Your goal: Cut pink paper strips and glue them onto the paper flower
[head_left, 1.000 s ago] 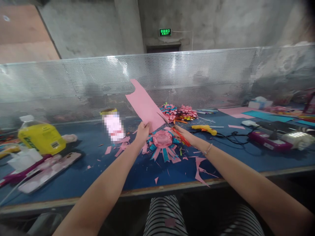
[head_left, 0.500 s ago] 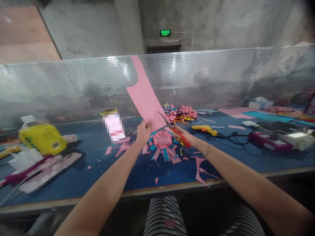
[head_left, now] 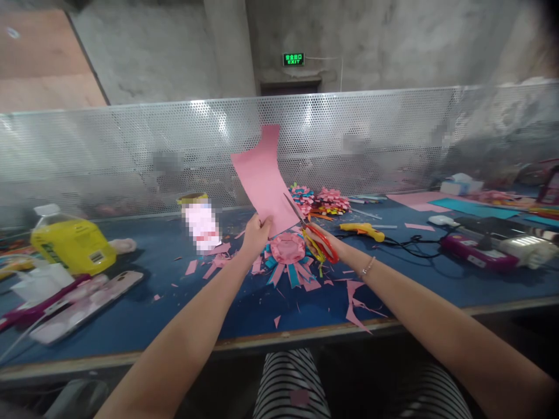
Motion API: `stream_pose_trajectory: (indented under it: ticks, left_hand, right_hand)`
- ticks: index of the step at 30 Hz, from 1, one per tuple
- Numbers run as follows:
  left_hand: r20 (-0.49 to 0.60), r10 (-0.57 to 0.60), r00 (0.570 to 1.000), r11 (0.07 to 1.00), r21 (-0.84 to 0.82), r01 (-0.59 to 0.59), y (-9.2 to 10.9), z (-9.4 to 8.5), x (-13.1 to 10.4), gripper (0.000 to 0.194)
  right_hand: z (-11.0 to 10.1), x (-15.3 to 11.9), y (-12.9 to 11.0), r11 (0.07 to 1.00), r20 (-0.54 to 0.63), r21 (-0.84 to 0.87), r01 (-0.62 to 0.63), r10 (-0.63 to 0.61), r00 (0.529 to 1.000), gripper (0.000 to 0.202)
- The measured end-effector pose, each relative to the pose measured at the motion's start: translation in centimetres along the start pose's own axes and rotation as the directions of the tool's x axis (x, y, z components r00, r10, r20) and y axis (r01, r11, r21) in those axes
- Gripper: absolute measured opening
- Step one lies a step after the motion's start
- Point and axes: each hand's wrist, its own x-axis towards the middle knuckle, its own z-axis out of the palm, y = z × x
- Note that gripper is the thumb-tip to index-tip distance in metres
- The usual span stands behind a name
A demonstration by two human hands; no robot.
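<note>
My left hand (head_left: 257,234) pinches the lower edge of a pink paper sheet (head_left: 266,183), which stands up with a curved notch cut from its upper left. In my right hand (head_left: 325,243) are red-handled scissors (head_left: 321,240), their blades at the sheet's lower right edge. Whether the blades are closed on the paper I cannot tell for sure. Just below both hands a pink and blue paper rosette (head_left: 288,249) with ribbon tails lies on the blue table (head_left: 174,314). Pink paper scraps (head_left: 356,299) are strewn around it.
Finished-looking rosettes (head_left: 332,199) sit behind my right hand. A yellow glue gun (head_left: 362,230) with a black cord lies to the right. On the left stand a yellow liquid jug (head_left: 72,241) and a phone (head_left: 87,308). A perforated metal screen (head_left: 384,139) closes off the back.
The pink sheet has bent and swung: its top is lower and farther right. My hands and the scissors have shifted only slightly.
</note>
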Motion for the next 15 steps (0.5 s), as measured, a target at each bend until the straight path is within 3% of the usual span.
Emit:
stream_pose_trajectory:
  ticks: [3,11,15]
  left_hand:
    - [0.006,0.012,1.0,1.0,-0.017,-0.012,0.1,-0.1,0.0,0.018]
    - [0.022,-0.05,0.998,0.995,-0.088,0.052,0.0,0.1,0.0,0.016]
    - [-0.003,-0.029,1.0,0.996,-0.08,0.028,0.0,0.2,-0.1,0.017]
  right_hand:
    - [0.0,0.2,0.3,0.996,0.011,0.071,-0.057,0.056,0.998,0.035]
    - [-0.1,0.8,1.6,0.995,-0.02,-0.081,0.059,-0.061,0.998,0.03]
    - [0.2,0.8,1.3,0.99,-0.043,-0.101,0.094,-0.099,0.994,0.03]
